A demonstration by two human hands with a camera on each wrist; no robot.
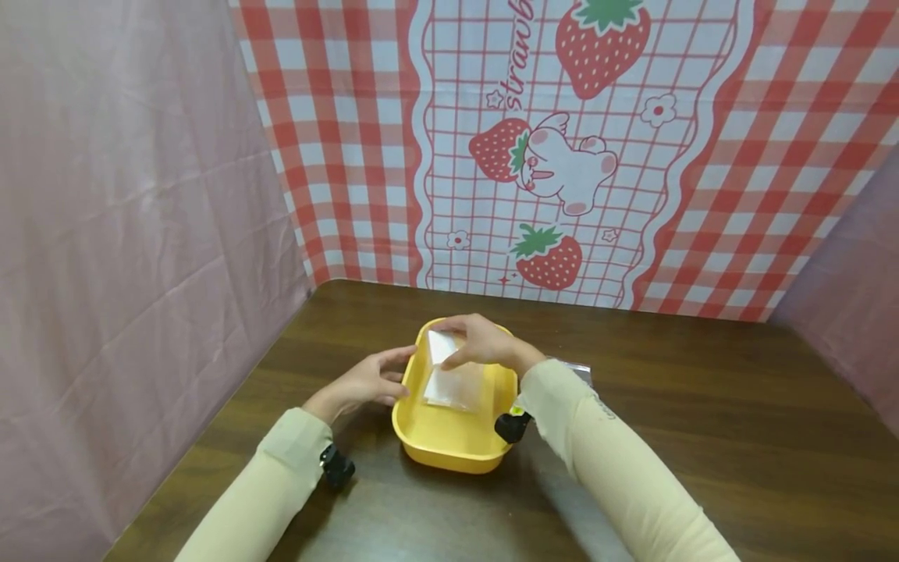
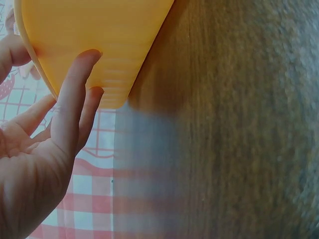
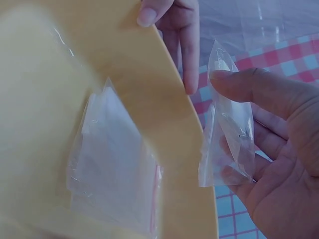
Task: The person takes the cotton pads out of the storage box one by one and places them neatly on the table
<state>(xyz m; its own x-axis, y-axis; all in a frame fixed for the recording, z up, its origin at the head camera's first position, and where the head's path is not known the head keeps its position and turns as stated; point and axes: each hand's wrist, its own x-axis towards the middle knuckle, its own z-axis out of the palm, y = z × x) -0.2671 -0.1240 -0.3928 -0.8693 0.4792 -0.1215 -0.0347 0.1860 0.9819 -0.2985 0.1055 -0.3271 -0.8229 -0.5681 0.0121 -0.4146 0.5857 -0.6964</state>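
Two fabrics enclose the scene: pink drape (image 1: 140,257) on the left, similar cloth at the right edge, and a red-and-white checked cloth (image 1: 358,140) behind, printed with strawberries, flowers, a white cartoon animal and some sideways lettering. In front, dark brown wood-grain tabletop (image 1: 702,421), a bit of shine near the front.

On it, yellow tray (image 1: 449,460), rounded corners, raised walls, sitting between the forearms. Both arms in pale sleeves (image 1: 632,468), black device (image 1: 339,467) at each wrist.

Hands apart from each other, both busy. Left hand (image 1: 360,380) is on the tray's left side: thumb laps over the rim, other fingers along the outer wall; looks like steadying. Right hand (image 1: 481,343) reaches over the tray's far end, thumb and fingers pinching a clear plastic bag (image 3: 232,137).

More bags: flat bag stack (image 3: 109,159) lies inside the tray, see-through, reddish line along one edge; exact count can't be told. Silvery item (image 1: 581,370) on the tabletop just beyond the right sleeve, mostly hidden, identity unclear.

Step in hand, as I judge it: handling a single bag over the tray; whether going in or coming out, can't tell. Held bag overlaps the rim in the right wrist view; touching or apart, unclear. Next move probably calls for a light pinch on the thin film, keeping it off the rim, with the tray held steady.
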